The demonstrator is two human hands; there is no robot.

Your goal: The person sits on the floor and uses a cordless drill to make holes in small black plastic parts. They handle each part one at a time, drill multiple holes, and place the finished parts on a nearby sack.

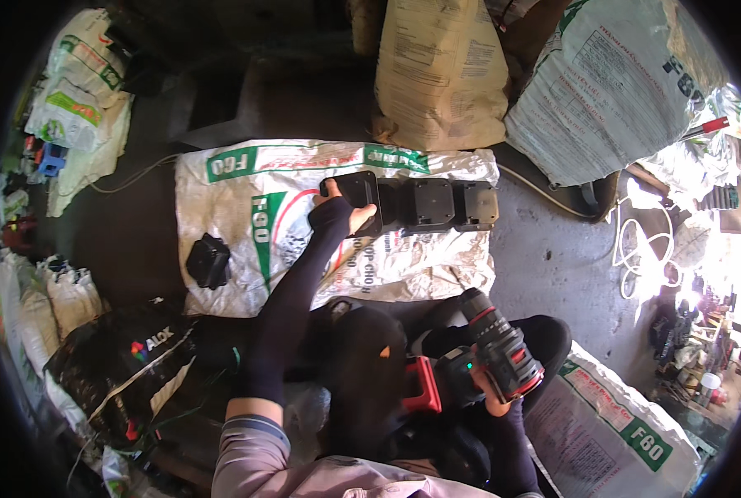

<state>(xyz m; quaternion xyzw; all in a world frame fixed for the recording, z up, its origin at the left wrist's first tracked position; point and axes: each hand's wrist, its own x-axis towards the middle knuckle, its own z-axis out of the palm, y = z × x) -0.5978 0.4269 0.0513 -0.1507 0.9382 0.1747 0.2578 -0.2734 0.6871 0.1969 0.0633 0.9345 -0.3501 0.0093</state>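
My left hand (342,209) reaches forward and grips a square black plastic box (359,187), thumb on one side and fingers at its far left corner. This box lies at the left end of a row of similar black boxes (430,204) on a flattened white printed sack (221,199). Apart from the row, another black plastic piece (209,261) sits on the sack's left side. Close to my right knee, my right hand (495,400) is wrapped round the handle of a black and red cordless drill (505,353), its chuck pointing up and slightly left. The drill hides most of those fingers.
A brown paper sack (441,75) and a large white sack (607,91) stand beyond the work sack. White cable (646,249) coils on the grey floor at right. Another printed sack (607,423) lies by my right leg, and a black bag (129,365) lies at left.
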